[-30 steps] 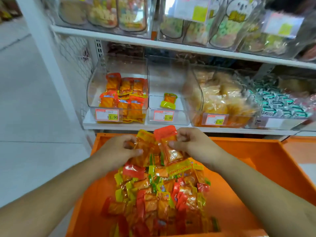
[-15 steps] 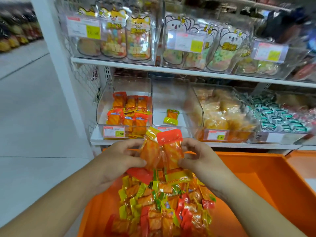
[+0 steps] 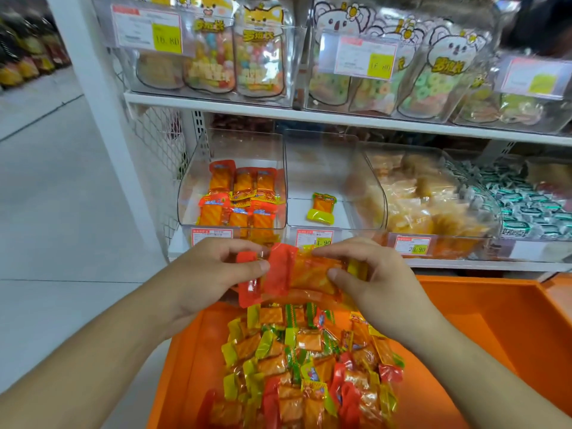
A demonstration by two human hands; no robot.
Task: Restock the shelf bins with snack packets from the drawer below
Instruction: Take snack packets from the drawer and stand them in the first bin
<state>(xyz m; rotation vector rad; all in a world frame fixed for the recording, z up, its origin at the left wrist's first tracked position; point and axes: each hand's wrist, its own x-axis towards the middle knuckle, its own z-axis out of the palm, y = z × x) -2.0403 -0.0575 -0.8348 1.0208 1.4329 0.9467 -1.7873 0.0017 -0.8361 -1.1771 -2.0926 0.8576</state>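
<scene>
Since the earlier frames both hands have risen from just over the drawer to the front edge of the lower shelf, and the packets, held upright half a second ago, now lie sideways between the grips. The left hand (image 3: 213, 274) pinches the red-topped end of a small bunch of clear orange snack packets (image 3: 297, 275), thumb below and fingers curled over the top, closed on the plastic; the right hand (image 3: 371, 274) closes the same way on the bunch's other end, where a yellow edge shows by its fingers. The bunch spans the gap between the two grips, in the air just in front of the price labels. Directly behind it stand the clear plastic shelf bins: the left bin (image 3: 192, 196) is partly filled with matching orange, red-topped packets, and the middle bin (image 3: 356, 168) holds a single orange packet with a yellow-green end (image 3: 322, 209). Below the hands, the open orange plastic drawer (image 3: 483, 320) holds a loose heap of red, yellow and green-edged snack packets (image 3: 309, 366), lying well apart from the lifted bunch. The upper shelf (image 3: 216, 102) carries clear tubs of candy pouches.
</scene>
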